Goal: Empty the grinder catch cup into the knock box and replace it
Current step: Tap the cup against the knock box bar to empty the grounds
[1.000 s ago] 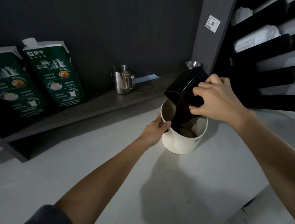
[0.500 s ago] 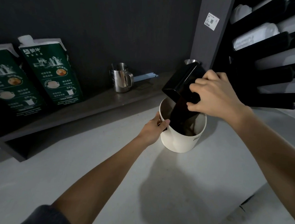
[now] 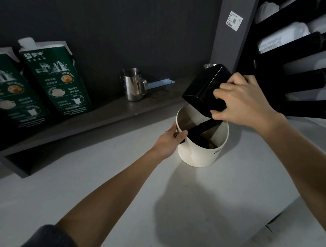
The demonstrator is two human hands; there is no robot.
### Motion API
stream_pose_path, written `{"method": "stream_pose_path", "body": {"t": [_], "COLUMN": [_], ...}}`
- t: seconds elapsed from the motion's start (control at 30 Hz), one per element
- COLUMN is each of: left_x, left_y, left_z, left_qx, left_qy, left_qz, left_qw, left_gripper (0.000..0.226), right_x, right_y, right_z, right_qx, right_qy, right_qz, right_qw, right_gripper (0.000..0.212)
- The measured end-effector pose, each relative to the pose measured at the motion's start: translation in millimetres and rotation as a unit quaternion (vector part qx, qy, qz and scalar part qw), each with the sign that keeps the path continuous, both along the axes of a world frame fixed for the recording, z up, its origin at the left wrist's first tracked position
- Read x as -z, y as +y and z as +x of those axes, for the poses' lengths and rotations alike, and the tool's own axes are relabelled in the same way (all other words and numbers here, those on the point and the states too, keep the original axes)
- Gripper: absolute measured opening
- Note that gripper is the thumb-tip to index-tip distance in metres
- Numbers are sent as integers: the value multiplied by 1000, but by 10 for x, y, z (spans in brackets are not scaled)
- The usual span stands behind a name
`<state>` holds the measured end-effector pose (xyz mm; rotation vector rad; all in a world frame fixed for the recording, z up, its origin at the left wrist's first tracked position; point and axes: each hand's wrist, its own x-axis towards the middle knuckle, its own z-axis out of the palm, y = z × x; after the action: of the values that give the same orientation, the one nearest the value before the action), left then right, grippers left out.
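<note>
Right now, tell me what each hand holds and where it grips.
Right hand holds the tilted black catch cup by its lower end, over the knock box. Left hand grips the knock box rim.

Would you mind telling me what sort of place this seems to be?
Probably a cafe's coffee bar: a white knock box sits on the counter, a steel milk pitcher and green milk cartons stand on the shelf behind.

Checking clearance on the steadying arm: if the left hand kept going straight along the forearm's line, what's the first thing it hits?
The left hand already touches the white knock box at its rim, so the box wall comes first. Pushing on would likely shove the box toward the black cup in the right hand; depth there is unclear.
</note>
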<state>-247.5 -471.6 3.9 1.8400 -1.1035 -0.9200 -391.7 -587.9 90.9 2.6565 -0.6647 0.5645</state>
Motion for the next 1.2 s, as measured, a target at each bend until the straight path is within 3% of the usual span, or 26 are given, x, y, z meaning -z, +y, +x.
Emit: {"method": "stream_pose_path", "body": {"t": [0.3,0.4,0.5,0.63,0.73,1.03,1.2], "left_x": [-10,-27,-22,-6,-2,-2,-2], "left_y": [0,-3,1,4,6,5,4], "left_z": [-6,-9,-9,-4,-5,-3,-5], "left_qx": [4,3,3,-2,-2,0,1], "left_qy": [-1,-5,-4,7,6,3,6], "left_qz": [2,4,3,-6,-5,-7,-3], "left_qw": [1000,1000,1000,1000,1000,1000,1000], "left_gripper": [54,54,54,52,52,51,53], "right_x": [-18,-10,-15,-11,-19,4,-51], "right_y": [19,7,22,1,2,-14,-16], "right_z": [13,1,14,-5,3,-41,-47], "right_qx": [-7,-10,-17,-20,-22,-23,-28], "right_qy": [31,-1,21,4,24,13,85], "right_qz": [35,-12,12,-31,3,-42,32], "right_qw": [999,1000,1000,999,999,999,995], "right_gripper": [34,35,35,35,31,34,29]}}
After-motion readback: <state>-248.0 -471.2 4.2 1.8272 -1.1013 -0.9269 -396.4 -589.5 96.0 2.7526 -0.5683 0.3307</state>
